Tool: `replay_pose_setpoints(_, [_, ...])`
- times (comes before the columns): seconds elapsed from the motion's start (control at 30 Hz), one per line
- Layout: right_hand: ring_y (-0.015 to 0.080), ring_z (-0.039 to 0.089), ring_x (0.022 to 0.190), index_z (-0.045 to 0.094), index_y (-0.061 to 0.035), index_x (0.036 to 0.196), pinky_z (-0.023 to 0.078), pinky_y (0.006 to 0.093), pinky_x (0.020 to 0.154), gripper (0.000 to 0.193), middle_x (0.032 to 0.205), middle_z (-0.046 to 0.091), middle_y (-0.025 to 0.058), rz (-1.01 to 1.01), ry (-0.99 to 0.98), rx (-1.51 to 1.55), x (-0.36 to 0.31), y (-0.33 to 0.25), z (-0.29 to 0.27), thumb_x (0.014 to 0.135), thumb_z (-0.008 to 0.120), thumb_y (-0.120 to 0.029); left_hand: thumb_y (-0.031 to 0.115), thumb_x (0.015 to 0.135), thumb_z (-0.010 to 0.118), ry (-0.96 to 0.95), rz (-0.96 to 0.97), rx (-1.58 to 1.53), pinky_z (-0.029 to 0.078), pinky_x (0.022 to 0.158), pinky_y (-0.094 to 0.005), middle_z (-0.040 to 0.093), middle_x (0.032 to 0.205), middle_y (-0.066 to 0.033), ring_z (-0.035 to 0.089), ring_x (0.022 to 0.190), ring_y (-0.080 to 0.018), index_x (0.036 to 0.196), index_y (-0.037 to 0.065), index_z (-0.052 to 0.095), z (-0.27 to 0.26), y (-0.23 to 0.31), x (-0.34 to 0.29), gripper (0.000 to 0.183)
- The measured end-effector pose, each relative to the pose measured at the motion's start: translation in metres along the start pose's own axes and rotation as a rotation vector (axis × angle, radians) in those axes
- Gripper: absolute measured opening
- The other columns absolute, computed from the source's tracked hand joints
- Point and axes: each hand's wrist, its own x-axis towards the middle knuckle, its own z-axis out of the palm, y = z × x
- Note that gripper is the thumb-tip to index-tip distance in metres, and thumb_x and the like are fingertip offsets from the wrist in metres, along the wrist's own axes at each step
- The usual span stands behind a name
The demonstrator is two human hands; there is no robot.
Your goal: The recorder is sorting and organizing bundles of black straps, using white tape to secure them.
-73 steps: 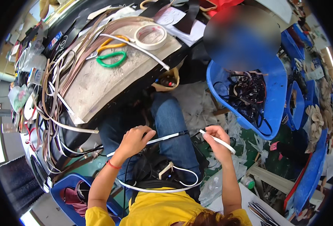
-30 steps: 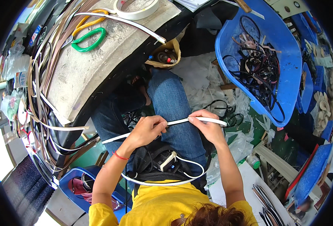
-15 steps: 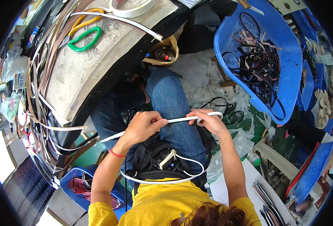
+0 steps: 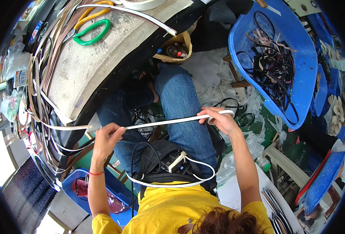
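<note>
A narrow white strip (image 4: 160,123) with a dark edge runs taut over my jeans from one hand to the other. Pinched between the thumb and fingers of my left hand (image 4: 108,138) is its left part, close to the table edge. My right hand (image 4: 221,121) grips the other part, above my right knee. A white loop of the strip (image 4: 230,112) curls around beside those right fingers. How much strip lies inside the right palm is hidden.
On the worktable (image 4: 86,74) at left lie green-and-yellow-handled scissors (image 4: 109,28), a white tape roll (image 4: 145,4) and many hanging strips (image 4: 35,82). A blue tub (image 4: 305,78) of dark scraps stands right. A paper bag (image 4: 187,41) hangs by the table; a blue bin (image 4: 121,187) sits lower left.
My left hand has moved left and slightly down, away from my right hand, so a longer stretch of strip shows between them. My right hand has shifted only slightly.
</note>
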Motion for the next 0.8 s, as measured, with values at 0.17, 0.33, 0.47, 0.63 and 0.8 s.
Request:
replay_pose_setpoints(0.17, [0.0058,0.050,0.073,0.065,-0.0004,0.106,0.033,0.0192,0.062,0.035,0.083,0.067,0.0047,0.043,-0.027,-0.012,0.002,-0.007,-0.003,0.096,0.047,-0.028,0.022,0.085,0.063,0.257,-0.060,0.090,0.039,0.052,-0.0239,0.057,0.059,-0.0047,0.051,0.056,-0.0085,0.078,-0.003,0.065,-0.030,-0.068,-0.020,0.025])
replay_pose_setpoints(0.33, [0.0151,0.055,0.096,0.068,0.0013,0.102,0.037,0.0321,0.092,0.037,0.085,0.069,0.0089,-0.047,-0.117,-0.247,0.011,-0.019,0.003,0.095,0.046,-0.027,0.020,0.084,0.063,0.530,-0.185,0.471,0.048,0.061,-0.0349,0.066,0.074,-0.0111,0.064,0.065,-0.0239,0.087,0.001,0.065,-0.034,-0.166,-0.050,0.019])
replay_pose_setpoints(0.47, [0.0186,0.057,0.099,0.069,0.0021,0.099,0.028,0.0379,0.106,0.038,0.081,0.069,0.0102,-0.200,-0.101,-0.446,0.007,-0.033,0.008,0.095,0.045,-0.028,0.014,0.083,0.062,0.457,0.174,0.510,0.048,0.082,-0.0390,0.063,0.106,-0.0121,0.060,0.098,-0.0315,0.105,0.007,0.062,0.010,-0.027,-0.048,0.023])
replay_pose_setpoints(0.63, [0.0190,0.059,0.095,0.069,0.0019,0.097,0.026,0.0385,0.108,0.036,0.079,0.070,0.0111,-0.209,-0.081,-0.465,0.010,-0.037,0.015,0.094,0.046,-0.026,0.027,0.087,0.061,-0.178,0.256,-0.080,0.049,0.063,-0.0351,0.065,0.073,-0.0139,0.063,0.066,-0.0291,0.091,0.001,0.065,0.074,0.086,0.002,0.026])
replay_pose_setpoints(0.8, [0.0205,0.055,0.102,0.070,-0.0027,0.099,0.028,0.0367,0.106,0.032,0.085,0.070,0.0078,-0.175,-0.142,-0.464,0.015,-0.034,0.005,0.094,0.047,-0.024,0.019,0.085,0.063,-0.314,0.297,-0.103,0.045,0.054,-0.0321,0.063,0.066,-0.0118,0.061,0.057,-0.0226,0.086,0.001,0.067,0.089,0.078,0.027,0.019])
